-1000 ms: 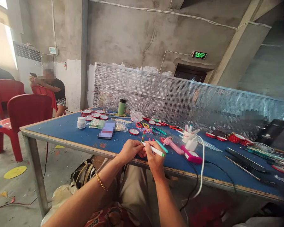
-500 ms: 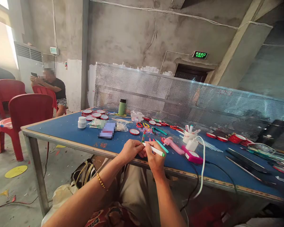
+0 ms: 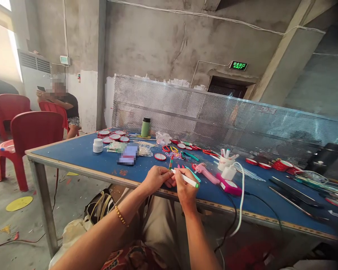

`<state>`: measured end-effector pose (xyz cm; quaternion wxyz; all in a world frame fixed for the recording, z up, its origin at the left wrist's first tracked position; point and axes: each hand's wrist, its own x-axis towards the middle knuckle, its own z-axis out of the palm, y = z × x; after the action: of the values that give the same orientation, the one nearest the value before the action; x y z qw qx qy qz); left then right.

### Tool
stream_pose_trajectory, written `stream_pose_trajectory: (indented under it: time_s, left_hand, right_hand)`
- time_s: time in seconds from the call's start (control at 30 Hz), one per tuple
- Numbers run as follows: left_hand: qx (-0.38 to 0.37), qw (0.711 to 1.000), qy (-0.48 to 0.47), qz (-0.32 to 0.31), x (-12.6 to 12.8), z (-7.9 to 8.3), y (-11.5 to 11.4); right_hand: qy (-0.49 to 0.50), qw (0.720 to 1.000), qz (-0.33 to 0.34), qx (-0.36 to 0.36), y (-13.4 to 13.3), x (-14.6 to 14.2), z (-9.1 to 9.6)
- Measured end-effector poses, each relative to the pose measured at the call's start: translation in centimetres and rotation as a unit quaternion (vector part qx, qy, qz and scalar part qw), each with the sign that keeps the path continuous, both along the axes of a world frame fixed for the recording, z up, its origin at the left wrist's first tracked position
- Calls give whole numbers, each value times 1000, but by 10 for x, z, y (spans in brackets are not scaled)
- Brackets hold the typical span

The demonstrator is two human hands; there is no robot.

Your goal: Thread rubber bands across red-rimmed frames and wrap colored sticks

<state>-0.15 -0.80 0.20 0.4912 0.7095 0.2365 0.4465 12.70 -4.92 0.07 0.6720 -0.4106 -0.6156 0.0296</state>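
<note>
My left hand [image 3: 157, 178], with a gold bead bracelet at its wrist, pinches a thin stick [image 3: 171, 162] coloured red and green, which stands up from the fingertips. A white marker with a green end [image 3: 188, 180] is gripped in my right hand [image 3: 187, 193]. Its tip end meets the stick close to the left fingers; the exact contact is too small to make out. Just beyond the hands lie teal and pink pens [image 3: 196, 175] and a pink glue gun [image 3: 207, 173]. A round red-rimmed disc [image 3: 160, 156] rests behind the left hand.
On the blue table [image 3: 81, 153] are a white jar [image 3: 97, 145], a phone [image 3: 129, 154], a green bottle [image 3: 145, 127], pliers [image 3: 190, 156], a pen cup [image 3: 224, 162] and a magenta device [image 3: 231, 186] with cables. A perforated metal panel [image 3: 163, 105] stands behind. One person [image 3: 70, 105] sits far left.
My right hand and the marker have shifted slightly right and down, and the marker's tip end has moved a little along to the right. My left hand stays almost still.
</note>
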Motion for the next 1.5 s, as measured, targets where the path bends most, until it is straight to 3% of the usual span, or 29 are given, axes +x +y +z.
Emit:
stream_pose_trajectory:
  time_s: [0.77, 1.5]
  left_hand:
    - [3, 1000, 6, 23, 0, -1, 0]
    - [-1, 1000, 1, 7, 0, 1, -1]
  right_hand:
    - [-68, 997, -29, 24, 2, 1, 0]
    - [-56, 998, -28, 25, 1, 1, 0]
